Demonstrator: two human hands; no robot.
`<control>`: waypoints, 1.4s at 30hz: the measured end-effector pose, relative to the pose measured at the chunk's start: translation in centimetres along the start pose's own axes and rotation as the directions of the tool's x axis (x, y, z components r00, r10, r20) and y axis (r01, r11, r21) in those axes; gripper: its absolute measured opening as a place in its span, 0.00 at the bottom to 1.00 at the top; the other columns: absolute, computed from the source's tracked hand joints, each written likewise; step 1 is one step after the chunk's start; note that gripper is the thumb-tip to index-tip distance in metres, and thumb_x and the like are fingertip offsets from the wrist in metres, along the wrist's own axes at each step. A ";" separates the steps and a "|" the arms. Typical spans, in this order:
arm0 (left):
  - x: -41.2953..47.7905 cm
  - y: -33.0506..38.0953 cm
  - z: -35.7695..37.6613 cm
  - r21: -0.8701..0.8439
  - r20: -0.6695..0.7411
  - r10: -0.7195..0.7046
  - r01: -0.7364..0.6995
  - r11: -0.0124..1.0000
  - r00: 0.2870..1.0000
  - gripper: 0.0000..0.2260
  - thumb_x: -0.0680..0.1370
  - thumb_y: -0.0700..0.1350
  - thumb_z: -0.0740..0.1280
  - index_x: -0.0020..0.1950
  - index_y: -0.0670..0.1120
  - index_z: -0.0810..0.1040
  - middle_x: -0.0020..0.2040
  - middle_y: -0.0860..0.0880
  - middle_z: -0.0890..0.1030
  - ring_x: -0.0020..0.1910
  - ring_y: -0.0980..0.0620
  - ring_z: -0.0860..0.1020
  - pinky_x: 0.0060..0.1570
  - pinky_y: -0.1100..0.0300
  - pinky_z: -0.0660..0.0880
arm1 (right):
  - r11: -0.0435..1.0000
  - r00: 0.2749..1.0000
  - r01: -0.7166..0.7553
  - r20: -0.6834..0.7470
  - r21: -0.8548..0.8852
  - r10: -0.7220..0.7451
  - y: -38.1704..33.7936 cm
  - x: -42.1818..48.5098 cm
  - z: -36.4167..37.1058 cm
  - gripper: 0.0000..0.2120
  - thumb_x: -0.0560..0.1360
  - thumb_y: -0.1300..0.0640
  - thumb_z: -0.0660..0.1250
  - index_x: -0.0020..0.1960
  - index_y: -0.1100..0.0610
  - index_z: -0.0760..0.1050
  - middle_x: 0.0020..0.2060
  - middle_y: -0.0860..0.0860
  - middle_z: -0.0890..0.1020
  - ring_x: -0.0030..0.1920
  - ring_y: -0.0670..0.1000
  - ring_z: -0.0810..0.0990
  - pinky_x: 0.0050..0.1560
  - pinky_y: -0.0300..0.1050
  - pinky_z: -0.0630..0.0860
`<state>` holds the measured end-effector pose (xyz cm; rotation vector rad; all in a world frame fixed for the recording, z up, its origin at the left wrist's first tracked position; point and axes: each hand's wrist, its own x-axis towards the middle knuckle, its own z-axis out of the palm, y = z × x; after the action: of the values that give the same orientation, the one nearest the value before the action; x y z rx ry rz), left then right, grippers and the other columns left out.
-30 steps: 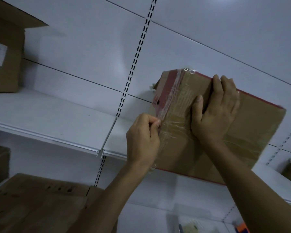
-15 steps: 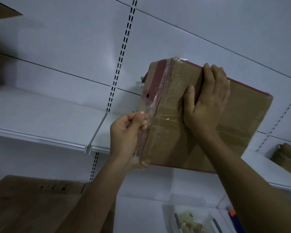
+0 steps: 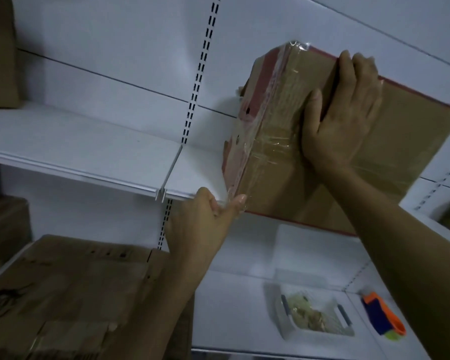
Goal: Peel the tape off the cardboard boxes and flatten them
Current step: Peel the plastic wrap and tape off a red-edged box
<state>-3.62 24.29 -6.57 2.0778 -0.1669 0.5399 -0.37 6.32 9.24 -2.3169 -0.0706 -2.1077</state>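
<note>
A brown cardboard box point(image 3: 390, 162) with red edges stands tilted on the white shelf point(image 3: 89, 149), its underside facing me. My right hand point(image 3: 340, 118) lies flat on it, fingers reaching up to the top edge. Clear tape point(image 3: 255, 141) runs down the box's left edge and hangs loose from it. My left hand point(image 3: 205, 224) pinches the tape's lower end between thumb and fingers, right at the box's bottom left corner.
Flattened cardboard point(image 3: 70, 294) lies on the lower shelf at left. A white tray point(image 3: 315, 313) holding crumpled tape and an orange and blue tape dispenser point(image 3: 382, 318) sit at lower right. Another box point(image 3: 0, 53) stands at the upper left.
My left hand has pulled the strip of tape downward along the box's left edge, from mid-height to the bottom corner. My right hand has kept its place on the box.
</note>
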 end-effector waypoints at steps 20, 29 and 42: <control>1.2 9.4 -9.4 -0.767 0.203 0.058 0.122 0.630 0.977 0.23 0.81 0.46 0.59 0.25 0.47 0.65 0.19 0.51 0.63 0.18 0.56 0.60 0.19 0.68 0.57 | 0.998 0.999 0.002 0.045 -0.063 0.001 -0.1 0.1 -0.7 0.27 0.79 0.48 0.56 0.75 0.58 0.62 0.72 0.57 0.66 0.75 0.56 0.59 0.76 0.54 0.51; -0.1 10.7 -9.3 -0.756 0.158 0.011 0.114 0.645 0.987 0.24 0.81 0.47 0.59 0.24 0.49 0.64 0.21 0.52 0.61 0.19 0.57 0.59 0.20 0.65 0.57 | 0.999 0.999 -0.015 0.048 -0.047 0.017 0.0 0.5 -1.3 0.27 0.78 0.46 0.54 0.74 0.58 0.64 0.72 0.57 0.68 0.74 0.56 0.61 0.75 0.52 0.52; 2.7 -2.8 -10.9 -0.054 0.102 -0.177 0.183 0.982 0.979 0.30 0.74 0.52 0.72 0.73 0.47 0.67 0.55 0.45 0.80 0.50 0.43 0.78 0.51 0.50 0.75 | 0.999 0.999 -0.016 0.037 -0.028 0.017 -0.8 0.4 -1.3 0.26 0.78 0.49 0.55 0.73 0.60 0.65 0.71 0.58 0.68 0.74 0.57 0.61 0.75 0.54 0.51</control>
<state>-3.65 35.20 -2.58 2.0341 -0.0498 0.3201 -1.67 7.09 9.73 -2.3641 -0.0228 -2.0708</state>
